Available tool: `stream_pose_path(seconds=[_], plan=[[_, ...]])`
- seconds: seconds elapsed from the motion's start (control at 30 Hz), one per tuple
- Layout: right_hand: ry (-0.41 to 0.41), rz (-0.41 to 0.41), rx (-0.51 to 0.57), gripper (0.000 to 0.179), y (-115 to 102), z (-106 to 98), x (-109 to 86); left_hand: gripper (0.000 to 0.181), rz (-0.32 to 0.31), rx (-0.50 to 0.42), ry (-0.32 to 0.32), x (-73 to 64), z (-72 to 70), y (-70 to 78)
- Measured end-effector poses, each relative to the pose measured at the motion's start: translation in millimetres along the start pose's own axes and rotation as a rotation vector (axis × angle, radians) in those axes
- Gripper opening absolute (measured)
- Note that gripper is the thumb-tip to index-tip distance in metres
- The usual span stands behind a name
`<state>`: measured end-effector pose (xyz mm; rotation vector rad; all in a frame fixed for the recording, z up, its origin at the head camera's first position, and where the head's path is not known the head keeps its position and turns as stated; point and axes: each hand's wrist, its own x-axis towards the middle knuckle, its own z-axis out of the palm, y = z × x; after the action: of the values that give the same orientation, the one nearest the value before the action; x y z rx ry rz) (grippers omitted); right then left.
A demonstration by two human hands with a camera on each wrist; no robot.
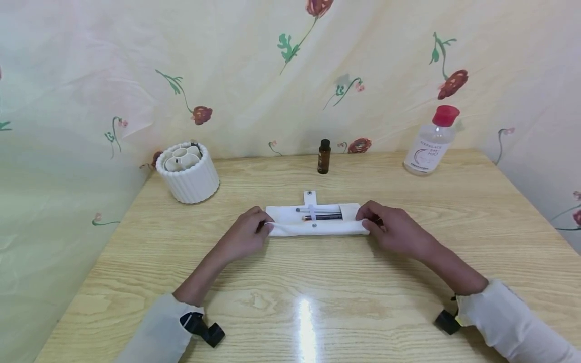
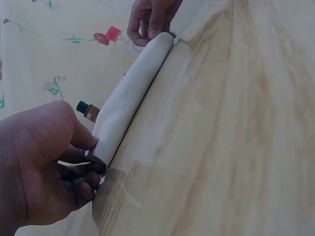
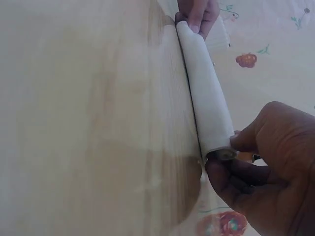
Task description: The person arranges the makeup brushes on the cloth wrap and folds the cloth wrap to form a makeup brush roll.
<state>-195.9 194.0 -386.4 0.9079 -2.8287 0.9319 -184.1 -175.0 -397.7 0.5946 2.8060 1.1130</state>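
Observation:
A white fabric roll-up case (image 1: 327, 229) lies across the table, its near edge rolled over into a tube. My left hand (image 1: 247, 234) pinches the left end of that roll between thumb and fingers. At the right end my right hand (image 1: 395, 229) grips it the same way; the right wrist view shows the rolled layers (image 3: 227, 154) at this end. A dark slim stick (image 1: 324, 217) and a thinner pale one (image 1: 308, 210) lie inside under a narrow band, their right ends in a pocket (image 1: 349, 212). A snap tab (image 1: 309, 196) points away from me.
Behind the case stands a small brown bottle (image 1: 324, 159) with a black cap. A clear bottle (image 1: 428, 148) with a red lid is at the back right. At the back left is a white ribbed holder (image 1: 192, 179) with round compartments. A flowered cloth hangs behind the wooden table (image 1: 254, 297).

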Motion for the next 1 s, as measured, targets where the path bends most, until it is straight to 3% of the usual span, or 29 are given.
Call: stream_pose_path(seconds=[0.2,0.37,0.53,0.73,1.0], plan=[[0.033,-0.138,-0.231,0.020,-5.6,-1.9,-2.6,0.018,-0.040,-0.013,0.010,1.2,1.6,1.6],[0.012,-0.202,-0.322,0.031,-6.6,-1.1,-3.6,0.019,-0.056,-0.004,0.008,2.1,2.2,2.2],[0.029,-0.208,-0.331,0.024,-4.6,1.0,-2.9,0.015,-0.043,-0.008,0.010,2.7,2.9,1.3],[0.046,-0.178,-0.279,0.017,-3.3,2.8,-1.5,0.014,0.038,-0.060,0.027,3.7,2.0,-2.3],[0.067,-0.134,-0.237,0.016,-1.5,4.6,0.0,0.015,0.106,-0.024,0.026,3.7,0.9,-2.7]])
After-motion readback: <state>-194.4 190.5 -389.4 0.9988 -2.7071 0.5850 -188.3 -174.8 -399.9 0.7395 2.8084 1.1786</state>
